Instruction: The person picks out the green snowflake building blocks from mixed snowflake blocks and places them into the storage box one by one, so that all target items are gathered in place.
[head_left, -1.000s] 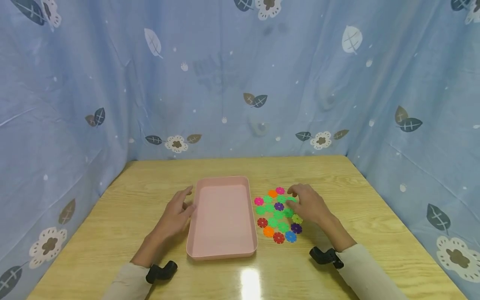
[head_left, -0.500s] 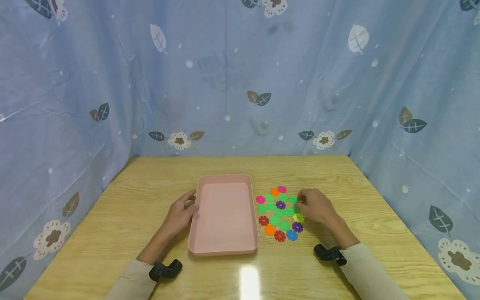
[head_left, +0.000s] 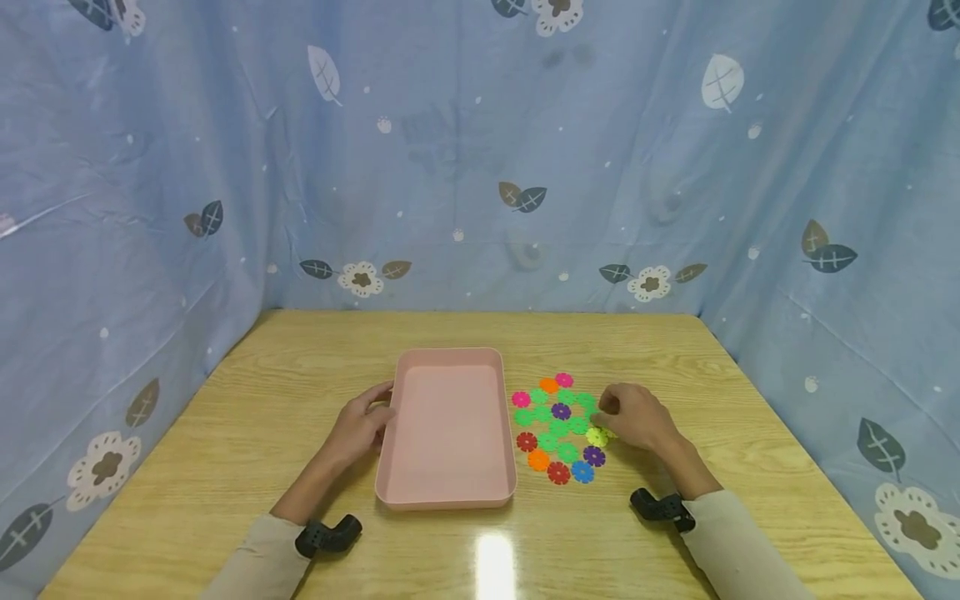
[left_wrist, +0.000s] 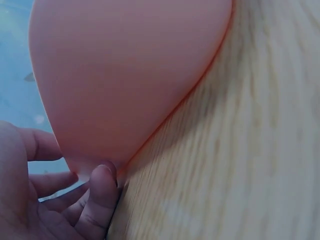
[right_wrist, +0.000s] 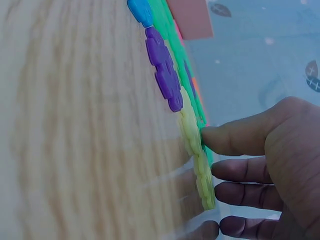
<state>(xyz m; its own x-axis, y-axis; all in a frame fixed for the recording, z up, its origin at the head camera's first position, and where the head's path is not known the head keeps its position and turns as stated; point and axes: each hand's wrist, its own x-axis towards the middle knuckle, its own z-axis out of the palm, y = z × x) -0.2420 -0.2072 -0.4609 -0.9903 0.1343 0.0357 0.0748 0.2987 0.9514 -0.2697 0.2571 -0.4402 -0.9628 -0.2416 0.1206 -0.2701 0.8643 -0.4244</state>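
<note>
A shallow pink tray [head_left: 450, 425] lies on the table. My left hand [head_left: 360, 427] holds its left side, the thumb over the rim and the fingers against the outer wall; the left wrist view shows this wall [left_wrist: 130, 90] close up. Right of the tray lie several flat, notched flower-shaped plastic discs, among them green [head_left: 567, 452], red [head_left: 558, 473], purple [head_left: 594, 456] and blue [head_left: 582, 472] ones. My right hand [head_left: 637, 417] is at their right edge, fingers bent. In the right wrist view its fingertips touch green and yellow discs [right_wrist: 189, 125], thumb and fingers apart.
The discs lie in a loose cluster on the light wooden table [head_left: 337, 342], close to the tray's right wall. A blue patterned curtain [head_left: 450, 167] surrounds the table at the back and sides. Each wrist wears a black camera mount [head_left: 328, 536].
My left hand has come onto the tray's left rim. The right hand has moved slightly right and nearer the body, its fingers more bent; another yellow disc shows beneath it.
</note>
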